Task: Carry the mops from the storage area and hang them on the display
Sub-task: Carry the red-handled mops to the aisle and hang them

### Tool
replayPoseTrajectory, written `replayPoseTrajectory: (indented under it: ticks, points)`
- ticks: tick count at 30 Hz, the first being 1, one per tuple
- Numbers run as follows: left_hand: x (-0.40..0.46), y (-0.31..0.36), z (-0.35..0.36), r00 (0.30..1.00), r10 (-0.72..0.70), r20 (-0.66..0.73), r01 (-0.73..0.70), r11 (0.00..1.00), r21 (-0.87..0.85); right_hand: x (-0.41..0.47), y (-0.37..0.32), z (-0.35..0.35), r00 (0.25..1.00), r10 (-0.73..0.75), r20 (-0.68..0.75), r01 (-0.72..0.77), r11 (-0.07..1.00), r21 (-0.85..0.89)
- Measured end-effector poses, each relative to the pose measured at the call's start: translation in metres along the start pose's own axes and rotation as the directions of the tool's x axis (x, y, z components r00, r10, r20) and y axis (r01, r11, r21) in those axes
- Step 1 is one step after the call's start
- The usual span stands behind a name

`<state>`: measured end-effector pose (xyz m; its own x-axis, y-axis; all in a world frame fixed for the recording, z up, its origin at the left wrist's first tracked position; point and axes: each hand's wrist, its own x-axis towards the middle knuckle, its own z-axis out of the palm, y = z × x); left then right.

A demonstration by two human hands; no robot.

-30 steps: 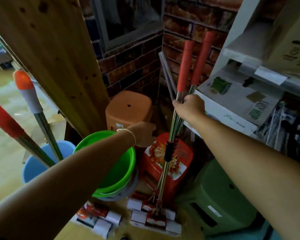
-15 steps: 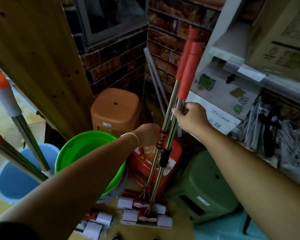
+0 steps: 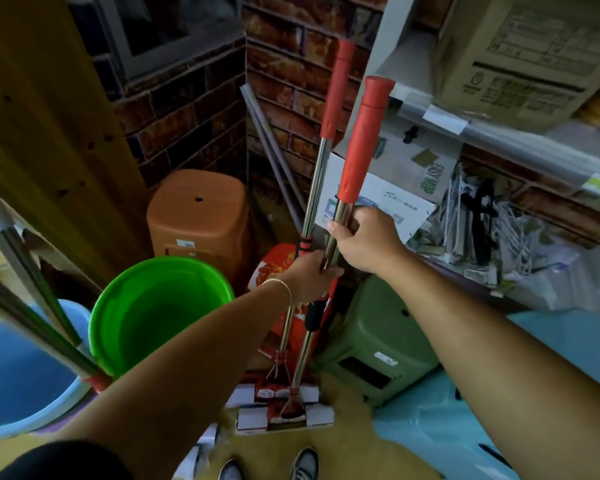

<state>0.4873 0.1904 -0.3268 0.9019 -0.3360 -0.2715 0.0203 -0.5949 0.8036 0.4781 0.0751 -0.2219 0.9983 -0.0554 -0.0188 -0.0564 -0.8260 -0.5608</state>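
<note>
right hand (image 3: 368, 242) grips near mop (image 3: 357, 150), raised since 0.5 s ago | left hand (image 3: 312, 275) now clasps far mop (image 3: 321, 174) (was just reaching) | both right of green bucket (image 3: 160, 306)

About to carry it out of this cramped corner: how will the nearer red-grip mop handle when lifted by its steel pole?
The nearer mop looks stiff: its pole runs straight. It is probably bottom-heavy, with its sponge head far below the right hand, so it may swing. The shiny steel could slip; the ribbed red grip likely holds better.
</note>
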Motion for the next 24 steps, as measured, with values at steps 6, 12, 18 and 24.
replayPoseTrajectory:
  ticks: [6, 12, 18, 24]
  points:
    - [-0.017, -0.004, 0.005, 1.000, 0.020, 0.013, -0.020, 1.000, 0.023, -0.026, -0.005, 0.001, 1.000, 0.000, 0.005, 0.000, 1.000, 0.007]
    - [-0.043, 0.007, 0.011, 0.999, 0.028, 0.022, -0.028, 1.000, -0.006, -0.053, -0.002, 0.001, 1.000, -0.021, 0.010, 0.019, 0.990, 0.140]
    - [-0.075, 0.023, 0.034, 0.997, 0.075, -0.018, -0.075, 0.997, -0.008, -0.087, 0.017, -0.007, 0.998, -0.061, -0.009, 0.062, 0.966, 0.251]
    - [-0.120, 0.038, 0.079, 0.986, 0.090, -0.137, -0.086, 0.996, 0.037, -0.133, 0.048, -0.023, 0.978, -0.206, -0.017, 0.203, 0.937, 0.283]
